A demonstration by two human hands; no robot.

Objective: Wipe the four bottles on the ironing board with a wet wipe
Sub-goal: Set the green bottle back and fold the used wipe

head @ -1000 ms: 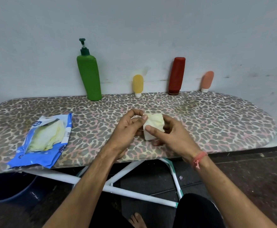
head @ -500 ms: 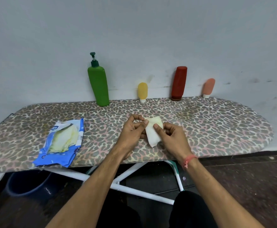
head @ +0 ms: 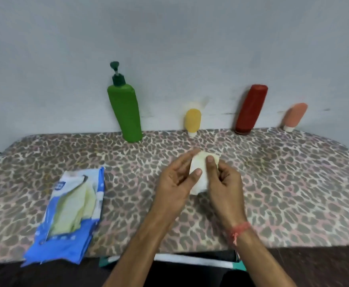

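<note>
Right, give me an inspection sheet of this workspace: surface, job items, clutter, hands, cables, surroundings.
Surface: ironing board with a leopard-print cover, set against the wall.
Job's things: green pump bottle, yellow bottle, red bottle and pink bottle line the far edge, leaning on the wall, the last three cap-down. Wet wipe held between both hands.
Clutter: opened blue wipes pack near the front edge, to the left.
Hands: left hand and right hand pinch the wipe above the board; red thread on the right wrist.
Cables: nothing seen.
Surroundings: plain grey wall; dark floor below, blurred.
</note>
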